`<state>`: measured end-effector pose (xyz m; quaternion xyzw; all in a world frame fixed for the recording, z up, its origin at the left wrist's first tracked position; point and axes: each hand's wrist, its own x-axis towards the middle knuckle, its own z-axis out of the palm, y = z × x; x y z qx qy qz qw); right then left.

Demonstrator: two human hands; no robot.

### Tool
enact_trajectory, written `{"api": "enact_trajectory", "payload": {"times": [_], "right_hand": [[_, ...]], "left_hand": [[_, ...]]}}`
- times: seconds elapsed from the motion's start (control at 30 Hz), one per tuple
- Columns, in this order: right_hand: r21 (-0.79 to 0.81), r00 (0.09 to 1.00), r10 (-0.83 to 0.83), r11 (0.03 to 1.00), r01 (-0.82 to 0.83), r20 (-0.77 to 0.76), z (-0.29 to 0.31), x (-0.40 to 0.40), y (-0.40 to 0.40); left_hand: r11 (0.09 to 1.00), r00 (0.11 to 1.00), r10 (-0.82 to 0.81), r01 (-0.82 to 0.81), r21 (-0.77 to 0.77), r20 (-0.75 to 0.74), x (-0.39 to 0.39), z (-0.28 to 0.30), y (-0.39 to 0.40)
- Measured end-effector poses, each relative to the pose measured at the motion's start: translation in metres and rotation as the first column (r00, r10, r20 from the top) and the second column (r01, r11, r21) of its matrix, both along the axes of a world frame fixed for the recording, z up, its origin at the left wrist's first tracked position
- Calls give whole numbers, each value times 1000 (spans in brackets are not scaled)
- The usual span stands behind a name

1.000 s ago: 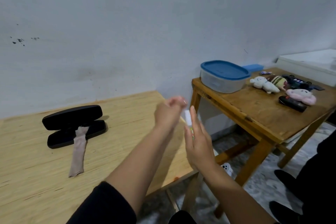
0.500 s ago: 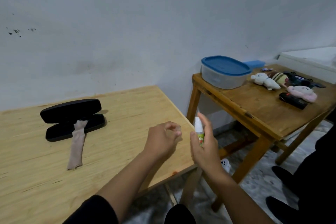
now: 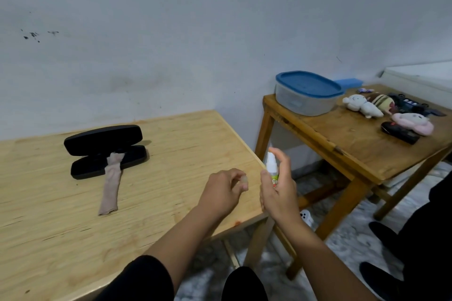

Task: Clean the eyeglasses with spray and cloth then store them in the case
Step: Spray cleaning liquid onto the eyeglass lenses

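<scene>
A black eyeglass case point(image 3: 107, 154) lies open on the light wooden table point(image 3: 171, 144), at the back left. A beige cloth point(image 3: 111, 188) trails from its lower half onto the tabletop. No eyeglasses show. My right hand point(image 3: 278, 193) holds a small white spray bottle point(image 3: 272, 166) upright just past the table's right corner, index finger raised beside the nozzle. My left hand point(image 3: 221, 193) hovers beside it over the table edge, fingers curled on what looks like a small clear cap point(image 3: 244, 180).
A darker wooden table point(image 3: 354, 149) stands to the right across a narrow gap. It carries a blue-lidded container point(image 3: 308, 93), plush toys point(image 3: 362, 105) and a black remote point(image 3: 400, 132). A person in dark clothes point(image 3: 428, 239) is at the right edge.
Both hands dropped from in front of me to table-edge height. My left hand came away from the bottle top, leaving the nozzle bare, and now rests curled beside the bottle.
</scene>
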<state>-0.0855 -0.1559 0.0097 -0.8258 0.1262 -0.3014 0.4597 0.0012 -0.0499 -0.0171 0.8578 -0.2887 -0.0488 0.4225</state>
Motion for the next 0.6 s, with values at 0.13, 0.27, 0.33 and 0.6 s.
{"api": "enact_trajectory", "payload": {"times": [0.13, 0.27, 0.33, 0.6], "right_hand": [[-36, 1000, 5, 999, -5, 0, 4, 0, 4], [-85, 1000, 16, 996, -16, 4, 12, 3, 9], [-100, 1000, 28, 995, -26, 15, 15, 7, 12], [-151, 989, 110, 984, -95, 100, 47, 26, 48]], "left_hand": [[997, 999, -25, 23, 73, 26, 0, 3, 3], [978, 982, 26, -64, 197, 186, 5, 11, 14], [960, 967, 68, -130, 248, 244, 10, 20, 24], [832, 866, 134, -362, 420, 482, 39, 59, 81]]}}
